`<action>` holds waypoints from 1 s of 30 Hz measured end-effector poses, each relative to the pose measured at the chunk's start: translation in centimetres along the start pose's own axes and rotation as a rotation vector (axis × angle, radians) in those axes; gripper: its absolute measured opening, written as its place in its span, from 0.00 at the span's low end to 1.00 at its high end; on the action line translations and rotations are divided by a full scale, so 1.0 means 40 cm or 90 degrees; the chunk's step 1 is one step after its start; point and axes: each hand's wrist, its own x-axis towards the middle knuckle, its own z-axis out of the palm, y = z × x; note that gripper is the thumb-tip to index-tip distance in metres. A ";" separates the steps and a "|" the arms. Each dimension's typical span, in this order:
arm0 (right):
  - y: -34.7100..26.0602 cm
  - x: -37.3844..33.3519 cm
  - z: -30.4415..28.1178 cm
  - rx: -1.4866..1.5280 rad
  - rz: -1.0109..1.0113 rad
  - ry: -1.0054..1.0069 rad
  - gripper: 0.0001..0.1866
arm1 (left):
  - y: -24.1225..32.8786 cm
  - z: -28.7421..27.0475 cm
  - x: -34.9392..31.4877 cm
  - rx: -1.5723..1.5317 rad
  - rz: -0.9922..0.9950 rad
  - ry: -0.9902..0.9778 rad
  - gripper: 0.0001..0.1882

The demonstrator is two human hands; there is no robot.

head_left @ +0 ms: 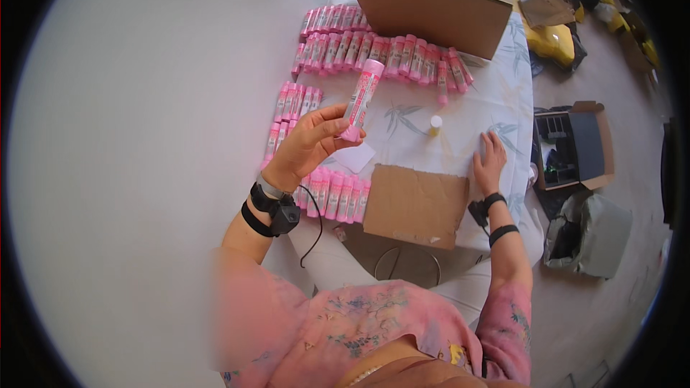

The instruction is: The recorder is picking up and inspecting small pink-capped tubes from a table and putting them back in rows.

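Observation:
My left hand (pixel 310 138) is closed around the lower end of a pink cylindrical tube (pixel 364 93) with a printed label. The tube is raised above the table, tilted, its pale pink end pointing away from me. On the tablecloth at the right, my right hand (pixel 489 164) lies with its fingers stretched out, holding nothing. Between the hands stands a small bottle (pixel 435 126) with a white cap and yellowish body. A white card (pixel 357 159) lies just below my left hand, partly covered by it. Rows of similar pink tubes (pixel 346 50) lie across the far side.
More pink tubes (pixel 338 197) are lined up at the near left edge, beside a flat cardboard piece (pixel 415 205). A large cardboard box (pixel 431 11) stands at the back. On the floor at right are an open box (pixel 596 145), a grey bag (pixel 600 237) and yellow bags (pixel 552 43).

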 end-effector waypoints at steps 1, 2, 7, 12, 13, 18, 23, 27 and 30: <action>0.029 0.000 0.004 0.062 0.015 -0.009 0.28 | -0.012 0.029 -0.021 -0.004 -0.003 -0.013 0.23; 0.045 0.004 -0.003 0.128 0.027 -0.018 0.29 | -0.020 0.056 -0.043 -0.002 -0.013 -0.024 0.23; -0.402 0.030 -0.319 0.883 0.049 -0.303 0.27 | -0.058 0.159 -0.184 0.053 -0.069 -0.070 0.28; -0.506 -0.063 -0.461 0.995 0.057 -0.398 0.25 | -0.109 0.255 -0.234 0.065 -0.079 -0.106 0.28; -0.509 -0.090 -0.467 1.001 0.083 -0.338 0.23 | -0.117 0.267 -0.243 0.019 -0.047 -0.100 0.28; -0.536 -0.199 -0.492 1.042 0.138 -0.214 0.14 | -0.185 0.314 -0.305 0.152 0.144 -0.006 0.24; -0.553 -0.277 -0.514 1.079 0.254 -0.202 0.12 | -0.239 0.381 -0.357 0.180 0.269 0.077 0.22; -0.562 -0.319 -0.511 1.088 0.274 -0.199 0.11 | -0.257 0.374 -0.385 0.164 0.263 0.098 0.17; -0.569 -0.340 -0.513 1.084 0.264 -0.191 0.12 | -0.261 0.372 -0.396 0.132 0.259 0.104 0.13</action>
